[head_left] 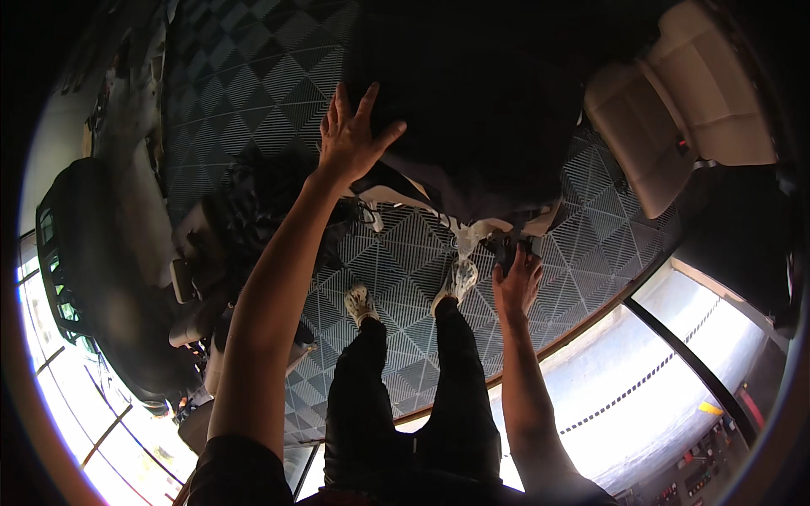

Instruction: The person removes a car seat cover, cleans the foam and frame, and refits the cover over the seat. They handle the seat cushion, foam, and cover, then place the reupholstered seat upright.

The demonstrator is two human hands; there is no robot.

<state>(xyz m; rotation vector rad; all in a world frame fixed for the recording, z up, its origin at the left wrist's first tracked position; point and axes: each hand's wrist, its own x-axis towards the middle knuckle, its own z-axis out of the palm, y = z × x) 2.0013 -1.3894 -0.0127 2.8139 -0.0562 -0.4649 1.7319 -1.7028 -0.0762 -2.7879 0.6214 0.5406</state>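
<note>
My left hand [350, 139] reaches forward with its fingers spread, at the left edge of a large black-covered piece [472, 118] that looks like a car seat part. It holds nothing. Low on the right, my right hand [516, 287] has bent fingers and thumb at a small dark part [509, 249] under the near edge of that piece; shadow hides what it is. Beige trim [396, 196] and some whitish plastic [467, 239] show along the near edge. The black surface is too dark to make out in detail.
A beige car seat [671, 110] stands at the right. Dark seat parts [202, 244] and a large black panel [110, 287] crowd the left. Grey patterned tiles [405, 261] cover the floor, with my shoes [460, 278] on them. Bright windows [624, 379] run behind me.
</note>
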